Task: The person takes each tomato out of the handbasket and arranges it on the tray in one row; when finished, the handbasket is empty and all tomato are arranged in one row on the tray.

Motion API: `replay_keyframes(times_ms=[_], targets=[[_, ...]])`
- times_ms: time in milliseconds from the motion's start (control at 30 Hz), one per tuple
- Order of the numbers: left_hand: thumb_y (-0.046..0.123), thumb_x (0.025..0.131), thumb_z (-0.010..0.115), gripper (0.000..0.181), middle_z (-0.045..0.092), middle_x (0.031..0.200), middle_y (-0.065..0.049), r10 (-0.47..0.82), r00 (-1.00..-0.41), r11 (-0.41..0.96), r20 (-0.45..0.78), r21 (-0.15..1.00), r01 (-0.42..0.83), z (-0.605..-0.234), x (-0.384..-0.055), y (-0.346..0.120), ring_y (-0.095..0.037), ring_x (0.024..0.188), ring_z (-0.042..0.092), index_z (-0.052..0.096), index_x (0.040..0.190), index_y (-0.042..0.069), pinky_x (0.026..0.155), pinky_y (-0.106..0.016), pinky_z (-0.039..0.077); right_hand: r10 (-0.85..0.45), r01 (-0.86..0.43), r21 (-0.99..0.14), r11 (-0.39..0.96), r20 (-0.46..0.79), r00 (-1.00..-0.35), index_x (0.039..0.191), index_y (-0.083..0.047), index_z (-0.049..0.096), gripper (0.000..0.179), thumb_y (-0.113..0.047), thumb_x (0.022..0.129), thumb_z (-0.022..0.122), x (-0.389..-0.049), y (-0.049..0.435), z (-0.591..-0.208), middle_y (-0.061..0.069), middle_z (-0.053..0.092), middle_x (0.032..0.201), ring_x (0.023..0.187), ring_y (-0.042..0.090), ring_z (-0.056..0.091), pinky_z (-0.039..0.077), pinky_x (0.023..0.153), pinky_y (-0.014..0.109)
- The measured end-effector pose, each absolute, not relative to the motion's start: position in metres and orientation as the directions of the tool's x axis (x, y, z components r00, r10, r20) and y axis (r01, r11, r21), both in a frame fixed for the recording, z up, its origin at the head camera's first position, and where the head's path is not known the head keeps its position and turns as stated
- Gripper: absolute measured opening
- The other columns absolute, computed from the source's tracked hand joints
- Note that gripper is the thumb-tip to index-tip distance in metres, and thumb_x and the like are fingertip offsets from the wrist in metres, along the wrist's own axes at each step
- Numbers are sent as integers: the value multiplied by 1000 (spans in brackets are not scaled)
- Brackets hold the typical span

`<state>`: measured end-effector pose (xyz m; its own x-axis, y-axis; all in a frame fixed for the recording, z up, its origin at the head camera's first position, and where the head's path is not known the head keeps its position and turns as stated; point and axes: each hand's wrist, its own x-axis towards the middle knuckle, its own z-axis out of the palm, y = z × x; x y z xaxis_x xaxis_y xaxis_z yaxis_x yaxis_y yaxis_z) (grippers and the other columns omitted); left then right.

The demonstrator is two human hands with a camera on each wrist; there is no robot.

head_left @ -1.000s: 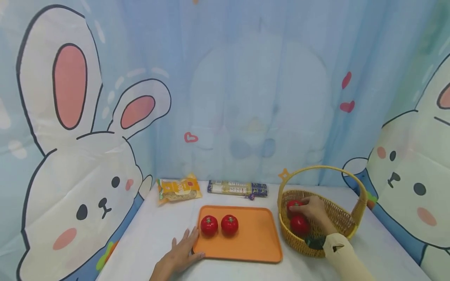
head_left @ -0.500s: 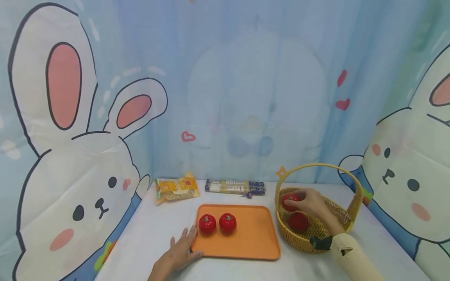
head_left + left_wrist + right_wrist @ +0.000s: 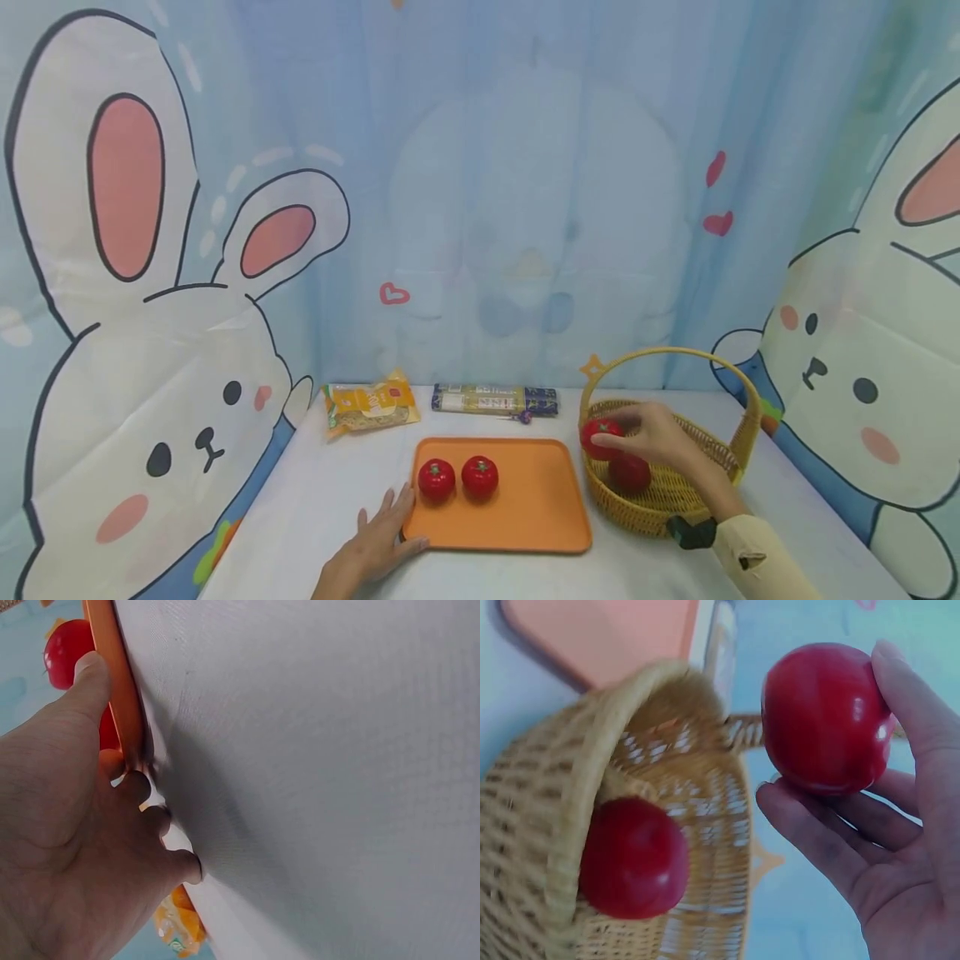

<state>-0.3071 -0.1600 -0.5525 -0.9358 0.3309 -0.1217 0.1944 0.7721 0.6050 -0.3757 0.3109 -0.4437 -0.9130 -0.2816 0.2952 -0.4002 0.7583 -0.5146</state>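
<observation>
My right hand (image 3: 651, 433) pinches a red tomato (image 3: 826, 718) between thumb and fingers, above the left side of a yellow wicker basket (image 3: 645, 523). A second tomato (image 3: 634, 859) lies inside that basket. On the orange tray (image 3: 536, 500) sit two more tomatoes, the left one (image 3: 437, 480) and the right one (image 3: 480, 477), side by side with green stem ends up. My left hand (image 3: 375, 537) rests at the tray's left edge, fingers straight and spread. In the left wrist view its thumb (image 3: 91, 682) lies along the tray rim (image 3: 120, 682).
Behind the tray lie a yellow food bag (image 3: 371, 407) and some long packs (image 3: 487, 398) with dark blue ends. A small purple-tipped item (image 3: 523, 416) is in front of them. The basket's tall arched handle (image 3: 675, 350) rises over its opening. A rabbit-print curtain (image 3: 480, 208) hangs behind.
My right hand has lifted the tomato from inside the basket and carried it up and left toward the basket's rim. The left hand stays by the tray. The head view has shifted slightly.
</observation>
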Motion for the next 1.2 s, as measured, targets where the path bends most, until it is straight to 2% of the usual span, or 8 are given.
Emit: replay_keyframes(times_ms=[167,333,433,533,867,1067,1200], targets=[[58,99,71,97,25,176,-23,341,-935,755,-101,621,208,-563,-312,-163,-54,162,14,33,168,2,119,-86,-1,-369,-483,-487,728,315,-874,115,-4,82,48,-43,88,91,-366,292,-435,1,81,101,89,15,73,66,76,34],[62,98,69,99,24,176,-23,342,-934,751,-100,627,207,-566,-314,-164,-54,162,12,31,169,3,120,-85,-3,-436,-559,-442,702,354,-827,113,-1,82,49,-40,86,93,-360,272,-436,0,81,97,84,9,72,64,73,29],[62,98,70,100,24,176,-23,342,-934,753,-107,626,204,-566,-315,-164,-55,161,12,32,169,3,120,-84,-3,-470,-581,-466,667,342,-814,113,2,81,51,-40,87,92,-356,258,-441,0,80,95,82,9,72,63,70,27],[63,96,71,101,26,176,-23,340,-935,750,-100,629,206,-570,-317,-166,-54,161,14,34,168,3,120,-85,-2,-474,-559,-526,641,302,-827,115,3,80,52,-39,88,92,-353,244,-448,1,80,94,79,8,73,62,67,23],[64,96,71,101,24,177,-21,335,-933,753,-129,632,183,-574,-319,-166,-52,163,11,33,169,4,121,-84,-3,-351,-438,-620,651,265,-898,118,2,79,52,-36,86,94,-356,202,-487,7,81,100,83,16,75,65,70,28],[58,97,74,98,26,176,-23,323,-934,759,-153,631,159,-560,-311,-162,-53,162,13,35,167,1,120,-84,-3,-207,-342,-662,667,276,-938,120,6,77,54,-29,84,96,-360,184,-513,9,80,103,86,19,75,67,78,37],[51,99,75,93,26,176,-23,313,-935,770,-166,621,148,-554,-310,-160,-53,162,14,35,167,1,121,-84,-1,-141,-295,-647,703,280,-950,121,6,76,55,-26,83,96,-363,177,-523,12,79,107,92,23,74,65,85,46]])
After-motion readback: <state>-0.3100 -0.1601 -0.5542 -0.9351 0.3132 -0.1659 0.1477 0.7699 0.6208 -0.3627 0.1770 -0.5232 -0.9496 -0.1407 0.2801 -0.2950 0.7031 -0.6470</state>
